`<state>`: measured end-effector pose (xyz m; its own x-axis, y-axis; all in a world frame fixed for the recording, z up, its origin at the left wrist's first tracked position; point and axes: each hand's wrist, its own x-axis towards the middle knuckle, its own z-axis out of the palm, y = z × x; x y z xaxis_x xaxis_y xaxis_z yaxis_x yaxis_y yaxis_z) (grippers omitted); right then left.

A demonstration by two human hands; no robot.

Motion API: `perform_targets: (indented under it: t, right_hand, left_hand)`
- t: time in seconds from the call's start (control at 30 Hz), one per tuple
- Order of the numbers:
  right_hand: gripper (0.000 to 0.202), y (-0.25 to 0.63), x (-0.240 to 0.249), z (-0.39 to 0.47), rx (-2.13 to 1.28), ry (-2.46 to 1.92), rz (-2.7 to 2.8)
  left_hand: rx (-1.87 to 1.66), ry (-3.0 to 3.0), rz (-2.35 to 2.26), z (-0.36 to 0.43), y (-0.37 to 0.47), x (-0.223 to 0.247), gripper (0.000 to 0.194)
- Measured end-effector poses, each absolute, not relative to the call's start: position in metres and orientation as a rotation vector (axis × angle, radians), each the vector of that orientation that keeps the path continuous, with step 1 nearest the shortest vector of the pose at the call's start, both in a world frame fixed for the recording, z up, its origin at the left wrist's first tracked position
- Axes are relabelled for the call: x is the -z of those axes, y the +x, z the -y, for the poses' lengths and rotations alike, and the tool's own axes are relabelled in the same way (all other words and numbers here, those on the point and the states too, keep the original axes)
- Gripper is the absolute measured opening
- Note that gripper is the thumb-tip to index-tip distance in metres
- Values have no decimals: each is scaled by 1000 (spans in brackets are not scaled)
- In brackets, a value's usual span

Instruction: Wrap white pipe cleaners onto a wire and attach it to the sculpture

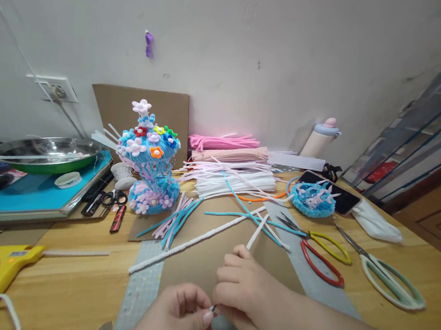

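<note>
My left hand [184, 312] is closed in a pinch at the bottom middle, thumb against fingers. Between its fingertips sits something small with a dark spot, too tiny to name. My right hand [250, 297] is curled right beside it, its fingertips meeting the left ones. From the top of its fist a white pipe cleaner [257, 232] sticks up; its lower part is hidden by the hand. Ahead of both hands, a longer fuzzy white pipe cleaner [191, 243] lies slantwise across the brown cardboard [185, 264]. Blue pipe cleaners [228, 214] cross near its upper end.
A flower-covered blue pipe-cleaner piece [148, 154] stands left of centre. Pipe-cleaner bundles [234, 181] lie along the wall. At right are red-and-yellow-handled scissors [321, 264], green-handled scissors [390, 282], a blue fuzzy round piece [312, 200] and a phone [342, 197]. A yellow glue gun [6, 262] lies left.
</note>
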<state>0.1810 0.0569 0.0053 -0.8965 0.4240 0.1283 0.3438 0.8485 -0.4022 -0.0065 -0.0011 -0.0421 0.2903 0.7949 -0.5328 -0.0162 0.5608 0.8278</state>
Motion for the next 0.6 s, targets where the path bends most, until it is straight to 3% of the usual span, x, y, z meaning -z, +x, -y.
perform_targets:
  t: [0.4, 0.6]
  right_hand:
    - [10, 181, -5, -59, -582, -668, 2688]
    - [11, 184, -5, -57, -308, -549, 2653]
  left_hand:
    - [-658, 889, -1232, 3, -11, 32, 47]
    - [-729, 942, -1274, 1, -15, 25, 50]
